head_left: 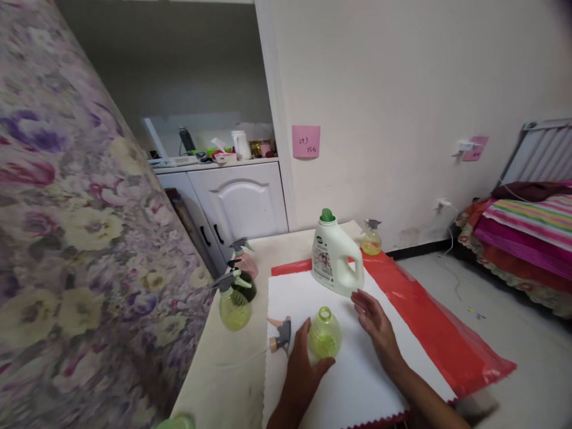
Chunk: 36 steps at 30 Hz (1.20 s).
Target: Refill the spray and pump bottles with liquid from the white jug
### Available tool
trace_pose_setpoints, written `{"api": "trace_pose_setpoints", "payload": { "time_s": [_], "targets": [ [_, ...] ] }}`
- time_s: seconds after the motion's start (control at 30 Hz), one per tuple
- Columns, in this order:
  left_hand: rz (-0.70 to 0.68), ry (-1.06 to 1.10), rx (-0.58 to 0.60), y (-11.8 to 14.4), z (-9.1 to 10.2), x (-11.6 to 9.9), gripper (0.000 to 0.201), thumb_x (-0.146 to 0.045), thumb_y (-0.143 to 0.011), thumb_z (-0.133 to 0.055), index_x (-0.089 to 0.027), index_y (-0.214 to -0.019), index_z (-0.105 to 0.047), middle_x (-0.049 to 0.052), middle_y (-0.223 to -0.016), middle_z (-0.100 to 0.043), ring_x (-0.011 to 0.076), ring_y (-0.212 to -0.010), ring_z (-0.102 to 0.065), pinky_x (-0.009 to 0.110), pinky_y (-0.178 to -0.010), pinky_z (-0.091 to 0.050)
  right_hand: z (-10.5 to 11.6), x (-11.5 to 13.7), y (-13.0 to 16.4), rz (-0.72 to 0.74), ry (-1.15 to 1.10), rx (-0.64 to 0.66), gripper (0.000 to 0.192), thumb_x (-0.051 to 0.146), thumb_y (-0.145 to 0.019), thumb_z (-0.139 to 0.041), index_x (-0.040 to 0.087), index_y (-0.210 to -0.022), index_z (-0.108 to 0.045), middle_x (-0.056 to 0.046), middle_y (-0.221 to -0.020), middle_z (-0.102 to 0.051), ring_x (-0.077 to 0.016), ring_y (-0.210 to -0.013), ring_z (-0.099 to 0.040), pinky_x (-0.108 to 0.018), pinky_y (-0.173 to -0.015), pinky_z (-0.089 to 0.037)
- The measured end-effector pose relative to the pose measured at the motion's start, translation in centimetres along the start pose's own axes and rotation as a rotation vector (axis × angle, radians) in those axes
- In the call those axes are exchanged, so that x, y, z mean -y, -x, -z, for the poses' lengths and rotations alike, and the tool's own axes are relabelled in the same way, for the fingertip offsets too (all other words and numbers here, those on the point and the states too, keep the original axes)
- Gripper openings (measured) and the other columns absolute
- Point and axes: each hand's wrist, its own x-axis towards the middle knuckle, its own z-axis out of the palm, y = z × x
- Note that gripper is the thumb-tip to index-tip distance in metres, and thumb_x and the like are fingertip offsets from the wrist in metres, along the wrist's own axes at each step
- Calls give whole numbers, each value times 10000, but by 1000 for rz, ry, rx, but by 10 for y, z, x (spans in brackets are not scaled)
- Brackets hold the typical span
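Note:
My left hand (302,370) wraps around a small yellow-green spray bottle (325,333) that stands uncapped on a white cloth (353,381). Its grey spray head (280,335) lies on the cloth just left of the bottle. My right hand (375,322) hovers open with fingers spread, between the bottle and a white detergent jug (336,256) with a green cap, its fingertips close to the jug's base.
A red sheet (442,333) lies under the cloth on a beige table (227,369). Three spray bottles (235,304) stand at the table's left, another yellow one (371,238) behind the jug. A floral curtain (67,238) hangs left; striped bedding (527,232) right.

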Motion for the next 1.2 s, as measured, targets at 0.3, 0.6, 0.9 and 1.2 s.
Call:
{"api": "trace_pose_setpoints", "payload": {
  "time_s": [0.3,0.6,0.9,1.2],
  "targets": [
    [113,49,-30,3,-4,4,852,-97,-599,-669,-183,-1392,-369,93,-1447,-455,271,-1350,-377,381,-1137,-275,29,5,-87,69,124,-210,520,476,-750,-698,209,-1171,-551,-125,-1268,-580,-278,-1164,-546,-455,-1000,-435],
    [152,35,17,2,-7,13,907,-64,-553,-655,-151,-1405,-356,114,-1456,-441,284,-1362,-358,386,-1156,-241,26,-5,-146,-12,246,-71,358,468,-671,-751,160,-832,-664,-24,-741,-681,-178,-659,-600,-273,-598,-469],
    [216,5,125,-1,-8,24,978,-86,-510,-700,-187,-1423,-363,111,-1477,-417,315,-1384,-318,404,-1163,-221,26,-22,-164,-45,291,-46,457,505,-685,-721,191,-466,-472,45,-402,-473,-96,-416,-400,-239,-449,-308],
    [222,-34,106,0,-7,12,957,-112,-529,-689,-158,-1426,-362,110,-1487,-404,298,-1382,-321,372,-1164,-217,13,-4,-172,-23,293,-70,467,527,-726,-681,203,-473,-460,52,-382,-446,-108,-401,-410,-247,-449,-343]
  ]
}}
